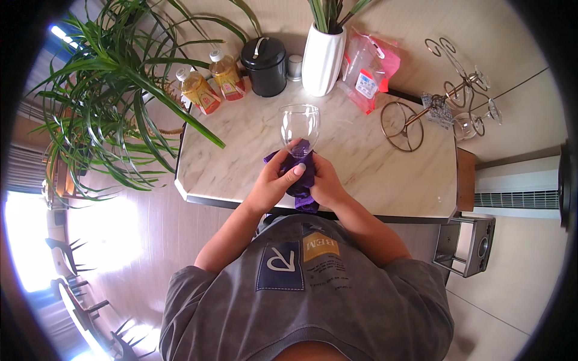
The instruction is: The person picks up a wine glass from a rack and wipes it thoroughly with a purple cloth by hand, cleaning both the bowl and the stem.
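A clear stemmed glass [299,122] points its bowl away from me, over the marble-patterned tabletop. A purple cloth [298,180] is wrapped about its lower end, so the stem and foot are hidden. My left hand [273,182] grips the glass through the cloth at the base of the bowl, its thumb lying across the fabric. From the other side, my right hand [328,182] closes around the cloth; most of its fingers are out of sight. A loose end of the fabric hangs below both hands near the table's front edge.
Along the back stand two drink bottles [226,74], a black lidded canister [263,67], a small metallic cup [295,67], a white ribbed vase [323,61] and pink-and-clear packaging [368,74]. A wire glass rack [408,122] holds stemware at right. Leafy plants [131,81] overhang the left corner.
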A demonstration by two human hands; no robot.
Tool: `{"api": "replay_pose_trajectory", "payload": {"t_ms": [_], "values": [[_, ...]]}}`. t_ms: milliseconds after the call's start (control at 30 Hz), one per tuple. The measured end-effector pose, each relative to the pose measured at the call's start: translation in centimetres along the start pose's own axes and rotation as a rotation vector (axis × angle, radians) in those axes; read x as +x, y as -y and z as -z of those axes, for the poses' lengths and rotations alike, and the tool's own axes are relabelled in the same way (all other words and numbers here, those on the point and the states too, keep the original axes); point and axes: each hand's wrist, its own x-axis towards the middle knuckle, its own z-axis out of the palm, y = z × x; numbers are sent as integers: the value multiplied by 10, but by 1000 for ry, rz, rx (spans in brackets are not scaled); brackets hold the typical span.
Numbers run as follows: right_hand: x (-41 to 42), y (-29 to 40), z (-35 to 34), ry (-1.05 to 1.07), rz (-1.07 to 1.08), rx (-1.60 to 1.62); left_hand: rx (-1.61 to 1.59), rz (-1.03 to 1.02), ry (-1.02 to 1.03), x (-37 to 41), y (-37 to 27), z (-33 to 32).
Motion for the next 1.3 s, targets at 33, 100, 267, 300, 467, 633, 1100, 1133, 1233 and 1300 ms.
{"api": "replay_pose_trajectory", "payload": {"t_ms": [33, 100, 267, 300, 467, 633, 1100, 1133, 1233, 1300], "values": [[0, 1, 0, -1, -6, 38, 10, -5, -10, 1, 0, -1], [-1, 0, 1, 8, 19, 44, 29, -15, -30, 1, -1, -3], [-3, -4, 7, -10, 69, -135, -136, 97, -71, 2, -2, -1], [-3, -4, 7, -36, 73, -136, -204, 120, -87, 1, 0, 0], [-3, -13, 8, -128, -53, 200, -215, 100, -158, 2, 3, 6], [-8, -4, 32, 11, -272, 891, 43, 16, -226, -5, -2, 22], [-10, 27, 3, 7, -60, 56, 7, 178, 150, -20, 12, -2], [-8, 27, -2, 31, -64, 96, 41, 175, 144, -20, 13, -3], [0, 28, -8, 70, -152, 336, 13, 151, 228, -21, 4, -3], [1, 39, -1, 267, -219, 503, -18, 183, 335, -20, -7, 0]]}}
